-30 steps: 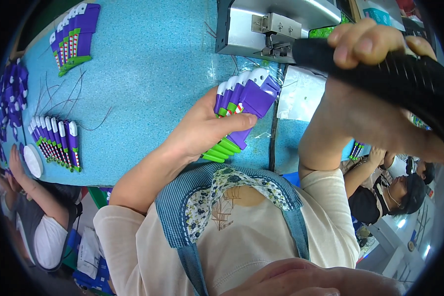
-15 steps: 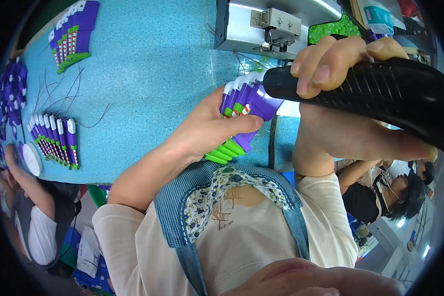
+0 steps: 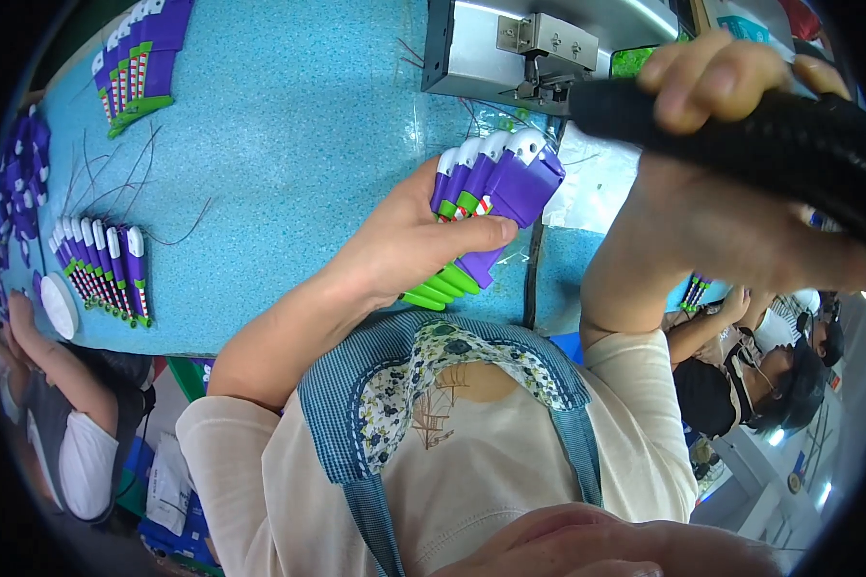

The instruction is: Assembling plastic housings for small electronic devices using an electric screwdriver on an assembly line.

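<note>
My left hand (image 3: 393, 242) is closed round a fanned stack of plastic toy parts (image 3: 526, 188), purple with white rounded ends and green ends. Its thumb presses across the top piece, where red-and-white stripes show beneath. A small dark hole is visible in the top piece's white end. My right hand (image 3: 678, 216) grips a black electric screwdriver (image 3: 618, 113), smeared by motion. The screwdriver's nose is apart from the stack, up and to its right, close in the picture to a silver metal box (image 3: 467, 58) with a small bracket mechanism.
More fanned purple parts (image 3: 168, 67) lie at the far left, and another row (image 3: 111, 264) with thin wires lies nearer. A white disc (image 3: 60, 308) sits by the table's left edge. Green pieces (image 3: 631, 62) lie beside the metal box. Other people (image 3: 751, 380) work at both sides.
My right hand has lifted the screwdriver off the stack's white end, up and to the right. My left hand keeps its hold on the parts, almost unmoved.
</note>
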Motion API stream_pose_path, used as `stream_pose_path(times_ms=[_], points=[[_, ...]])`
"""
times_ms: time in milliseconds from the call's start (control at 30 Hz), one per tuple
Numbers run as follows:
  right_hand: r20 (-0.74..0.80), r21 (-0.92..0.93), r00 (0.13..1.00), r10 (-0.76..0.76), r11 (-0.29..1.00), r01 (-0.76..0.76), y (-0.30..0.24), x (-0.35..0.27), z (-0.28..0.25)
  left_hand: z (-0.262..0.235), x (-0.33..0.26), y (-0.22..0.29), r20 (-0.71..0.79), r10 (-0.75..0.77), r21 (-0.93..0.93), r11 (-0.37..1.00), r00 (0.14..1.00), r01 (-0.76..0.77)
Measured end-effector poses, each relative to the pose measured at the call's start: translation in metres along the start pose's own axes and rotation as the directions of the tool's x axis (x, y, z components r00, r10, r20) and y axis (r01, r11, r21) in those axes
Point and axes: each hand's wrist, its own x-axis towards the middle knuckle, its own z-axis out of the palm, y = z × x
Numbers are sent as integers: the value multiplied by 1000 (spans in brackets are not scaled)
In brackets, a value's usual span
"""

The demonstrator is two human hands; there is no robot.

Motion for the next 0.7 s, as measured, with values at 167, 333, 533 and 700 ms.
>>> stream_pose_path(times_ms=[167,333,533,700], points=[[-458,-256,887,-62,965,-64,4,7,28,1,-1,0,23,-6,2,1000,1000,6],[-44,51,999,-30,998,32,5,-10,7,3,-2,-1,0,-37,-12,999,999,37],[-36,143,998,49,989,-43,13,-22,24,3,-2,1,51,-30,14,999,998,30],[-76,150,996,38,988,-26,17,-25,28,4,-2,0,20,-16,2,1000,1000,16]])
